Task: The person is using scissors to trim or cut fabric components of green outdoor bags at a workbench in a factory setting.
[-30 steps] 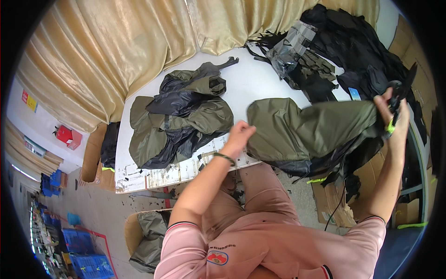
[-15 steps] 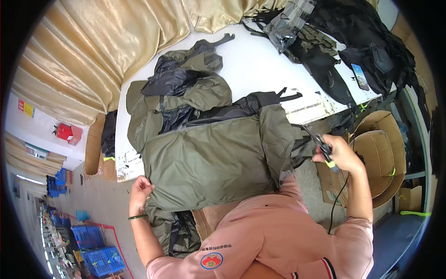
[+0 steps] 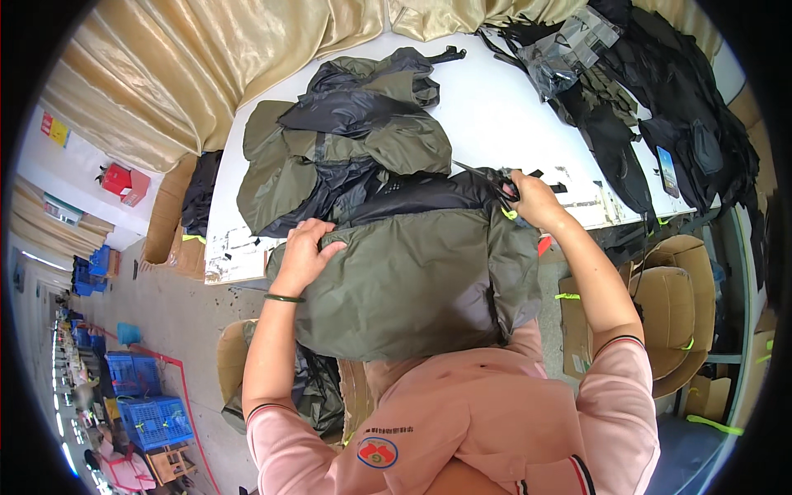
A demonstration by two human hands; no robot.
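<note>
An olive-green and black fabric bag [image 3: 396,280] spans the table's front edge and hangs down toward my lap. My left hand [image 3: 304,252] lies on its upper left edge, thumb spread away from the fingers. Near the bag's upper right corner, my right hand [image 3: 532,202] grips a pair of scissors [image 3: 505,186] by the dark handles. Their blades point to the upper left, over the bag's black part. Whether they touch the fabric I cannot tell. More olive and black bags [image 3: 346,124] lie in a crumpled pile just beyond.
Black bags and straps [image 3: 685,107] are heaped at the table's right, with a phone [image 3: 667,172] beside them. An open cardboard box [image 3: 672,305] stands below on the right. More fabric lies in another box [image 3: 233,359] at lower left. Gold curtains [image 3: 157,91] hang behind the white table [image 3: 474,91].
My left hand has moved from the bag's lower left corner up onto its upper edge. My right hand has brought the scissors left and up to the bag's black upper part.
</note>
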